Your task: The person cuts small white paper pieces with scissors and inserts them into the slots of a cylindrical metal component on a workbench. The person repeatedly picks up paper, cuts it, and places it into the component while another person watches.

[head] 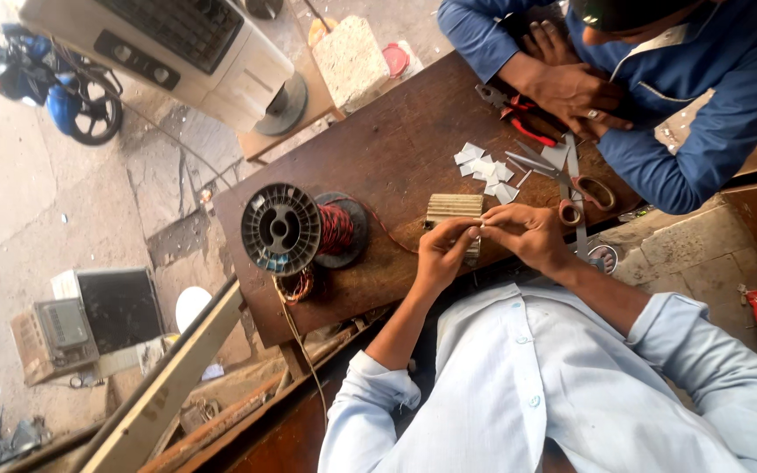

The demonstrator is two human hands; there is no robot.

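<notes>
Both hands, left hand [438,254] and right hand [526,235], fingers pinching a small pale paper slip [480,227] above the ribbed block [455,213] at the counter [378,149] edge, steadying it.

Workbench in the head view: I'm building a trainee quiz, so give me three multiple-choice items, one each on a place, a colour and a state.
1. Where is the wire spool?
A. On the wooden table
B. On the floor
C. In the co-worker's lap

2. What colour is the wound wire?
A. Green
B. Reddish copper
C. White

3. How are the left hand and the right hand?
A. Flat and apart
B. Fingertips pinched together on a small pale piece
C. Gripping the scissors

Answers: 1 A, it rests on the wooden table. 2 B, the winding looks red-brown. 3 B, the fingertips meet, and the scissors lie untouched.
</notes>
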